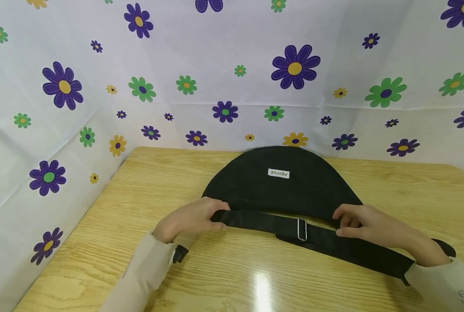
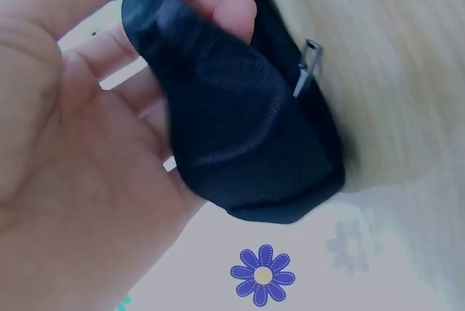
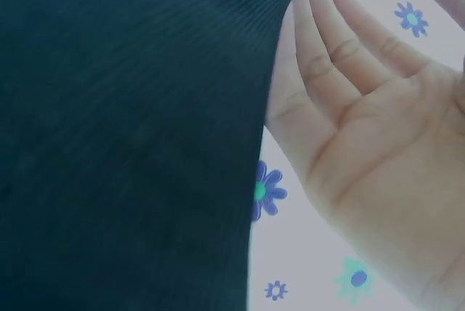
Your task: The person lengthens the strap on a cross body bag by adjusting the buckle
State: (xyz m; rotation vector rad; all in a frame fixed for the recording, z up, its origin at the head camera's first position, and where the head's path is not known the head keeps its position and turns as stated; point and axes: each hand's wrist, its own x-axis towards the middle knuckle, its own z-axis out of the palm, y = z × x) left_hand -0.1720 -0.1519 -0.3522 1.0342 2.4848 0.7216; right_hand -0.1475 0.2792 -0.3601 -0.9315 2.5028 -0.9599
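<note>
A black half-moon crossbody bag [image 1: 251, 188] lies on the table, its curved side toward the back. Its small white label [image 1: 278, 174] reads upside down. In front of its straight edge runs the wide black strap [image 1: 255, 221] with a metal slider buckle [image 1: 299, 229]. My left hand [image 1: 190, 219] grips the strap near the bag's left corner; in the left wrist view black fabric bends over the fingers, beside a zipper pull [image 2: 308, 67]. Right of the buckle, my right hand [image 1: 358, 221] pinches the strap between thumb and bent fingers. Strap fabric [image 3: 131, 144] fills much of the right wrist view.
The bag and strap rest over a light wooden table [image 1: 232, 277]. White cloth with printed flowers [image 1: 216, 56] stands behind the table and along its left side. A short black piece [image 1: 180, 254] shows under the left forearm.
</note>
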